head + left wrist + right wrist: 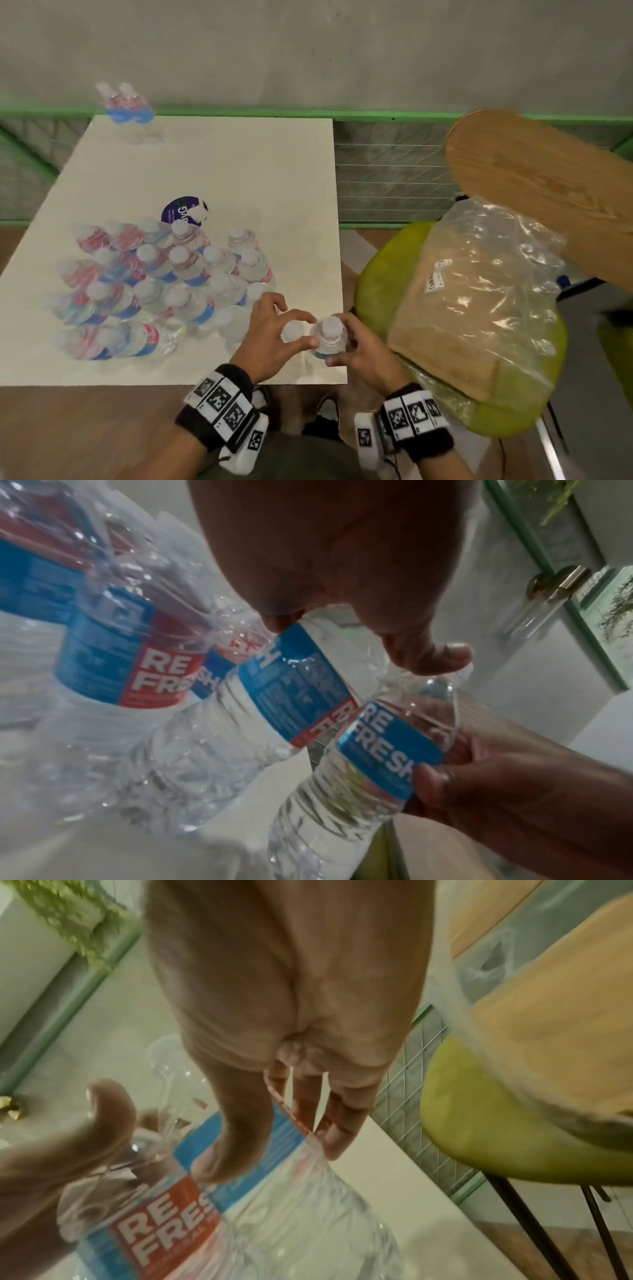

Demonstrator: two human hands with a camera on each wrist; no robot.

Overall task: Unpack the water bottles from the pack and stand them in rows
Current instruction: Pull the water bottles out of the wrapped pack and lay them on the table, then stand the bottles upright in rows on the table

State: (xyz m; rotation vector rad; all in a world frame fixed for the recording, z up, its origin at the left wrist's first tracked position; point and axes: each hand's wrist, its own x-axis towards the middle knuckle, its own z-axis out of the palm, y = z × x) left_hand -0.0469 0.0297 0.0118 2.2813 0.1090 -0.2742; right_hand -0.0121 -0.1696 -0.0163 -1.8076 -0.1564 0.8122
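Water bottle [329, 337] | clear, white cap, blue-red label | right hand [359, 353] gripping

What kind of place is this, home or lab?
Probably an indoor room set up for recording, not clearly a home: a white table with water bottles, a green chair holding a plastic-wrapped package, and a green-framed partition behind.
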